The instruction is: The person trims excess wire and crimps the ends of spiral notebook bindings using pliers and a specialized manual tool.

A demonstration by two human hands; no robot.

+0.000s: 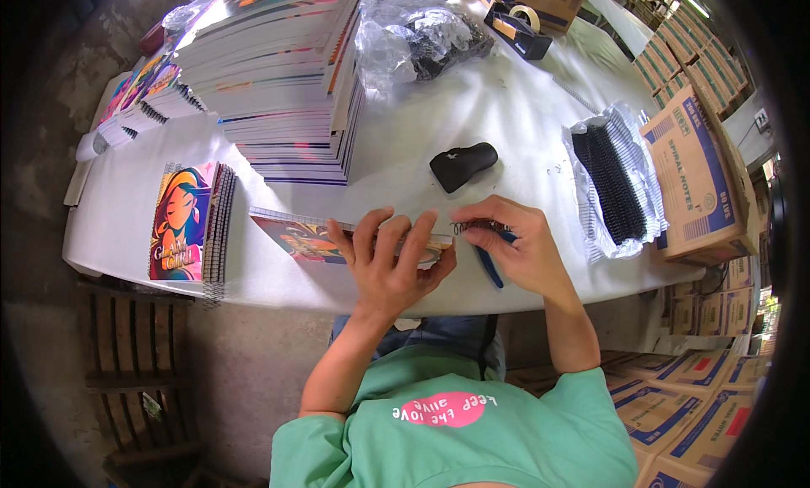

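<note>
My left hand [392,260] is closed on a notebook [297,237] with a colourful cover, tilted up on its edge near the table's front. My right hand [525,242] pinches a black spiral binding coil [468,227] at the right end of that notebook. How far the coil is threaded, I cannot tell. A blue-handled tool [488,267] slants out below my right hand; its head is hidden, and whether the hand grips it is unclear. Just beyond my hands lies a black rounded object [462,165].
At left is a small pile of spiral-bound notebooks [181,235]. Behind it rises a tall stack of unbound page blocks [287,108]. Black coils [609,184] fill an open plastic wrap beside a carton [696,172]. A tape dispenser [519,32] and crumpled plastic [405,45] stand farther back.
</note>
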